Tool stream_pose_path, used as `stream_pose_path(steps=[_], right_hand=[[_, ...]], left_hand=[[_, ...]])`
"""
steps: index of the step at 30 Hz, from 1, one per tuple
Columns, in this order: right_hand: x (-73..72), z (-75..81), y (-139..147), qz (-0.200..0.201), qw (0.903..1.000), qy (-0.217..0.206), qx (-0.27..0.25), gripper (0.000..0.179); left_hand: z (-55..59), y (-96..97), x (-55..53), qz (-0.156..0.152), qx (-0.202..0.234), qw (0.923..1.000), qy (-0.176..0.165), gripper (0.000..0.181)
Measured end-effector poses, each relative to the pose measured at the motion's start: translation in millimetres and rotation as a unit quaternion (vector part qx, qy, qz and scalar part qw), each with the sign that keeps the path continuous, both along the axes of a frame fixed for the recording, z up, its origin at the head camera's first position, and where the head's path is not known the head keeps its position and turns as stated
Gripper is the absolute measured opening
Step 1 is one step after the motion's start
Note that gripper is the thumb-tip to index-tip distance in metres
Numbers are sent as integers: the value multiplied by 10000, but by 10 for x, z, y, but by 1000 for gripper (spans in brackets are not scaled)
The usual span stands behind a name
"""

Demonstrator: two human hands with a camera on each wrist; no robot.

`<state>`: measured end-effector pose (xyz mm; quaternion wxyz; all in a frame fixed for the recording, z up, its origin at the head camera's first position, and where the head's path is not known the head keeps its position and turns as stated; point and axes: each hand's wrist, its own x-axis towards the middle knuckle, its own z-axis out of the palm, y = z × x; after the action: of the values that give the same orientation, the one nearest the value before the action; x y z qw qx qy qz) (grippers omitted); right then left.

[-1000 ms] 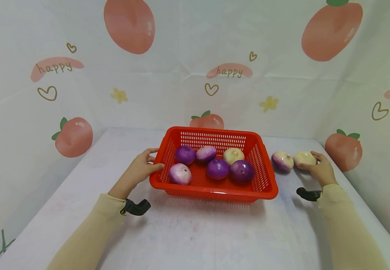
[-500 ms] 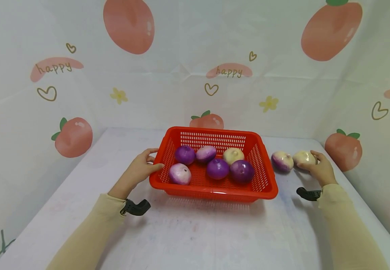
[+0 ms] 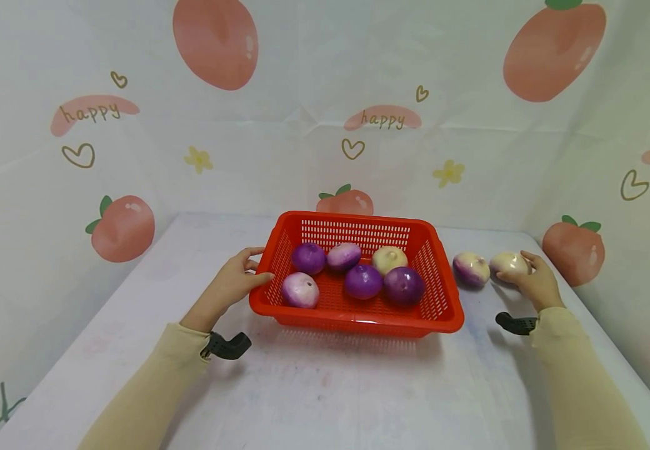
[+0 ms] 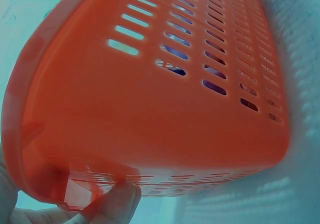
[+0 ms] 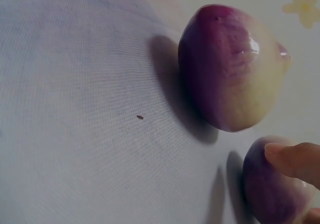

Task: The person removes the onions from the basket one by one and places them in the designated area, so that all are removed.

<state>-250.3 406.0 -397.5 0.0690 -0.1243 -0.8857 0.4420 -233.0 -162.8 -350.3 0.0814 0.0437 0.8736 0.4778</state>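
Note:
A red slotted plastic basket (image 3: pixel 359 320) stands mid-table with several purple and cream onions inside, one of them a pale purple onion (image 3: pixel 300 290). My left hand (image 3: pixel 229 284) grips its left rim, thumb over the edge and fingers outside; in the left wrist view fingertips (image 4: pixel 119 201) show against the basket wall. To the right of the basket, my right hand (image 3: pixel 540 284) holds a cream-and-purple onion (image 3: pixel 508 264) between thumb and fingers. Its thumb (image 5: pixel 295 159) lies across that onion in the right wrist view. Another two-toned onion (image 3: pixel 472 270) sits between it and the basket.
The white table (image 3: pixel 325 387) meets a cloth backdrop (image 3: pixel 280 162) printed with fruit, hearts and flowers on three sides. Black curved mounts stick out from both wrists, the left mount (image 3: pixel 229 345) in front of the basket's left corner. A thin green cord lies at the lower left.

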Motion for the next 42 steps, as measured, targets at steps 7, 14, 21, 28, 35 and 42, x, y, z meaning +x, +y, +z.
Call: stream_pose_path(steps=[7,14,21,28,35,42], right_hand=[[13,6,13,4,9999,-13,136,90],[26,-1,37,1,9997,-39,231,90],[56,64,57,-59,9990,-240,379,93],[69,354,-1,50,9995,136,-278,92],[80,785,-318,347,9976,299,-527,90],[132,1057,-841,846,9927,716,-468,82]], left_hand=[[-6,-1,-10,36,-51,10000,-44,65],[-17,-4,-15,27,-89,9999,-68,66],[-2,-1,12,54,-59,9999,-150,66],[27,6,-1,15,-46,10000,-71,66],[22,-4,-13,12,-47,10000,-70,66],[32,3,1,-64,46,10000,-38,65]])
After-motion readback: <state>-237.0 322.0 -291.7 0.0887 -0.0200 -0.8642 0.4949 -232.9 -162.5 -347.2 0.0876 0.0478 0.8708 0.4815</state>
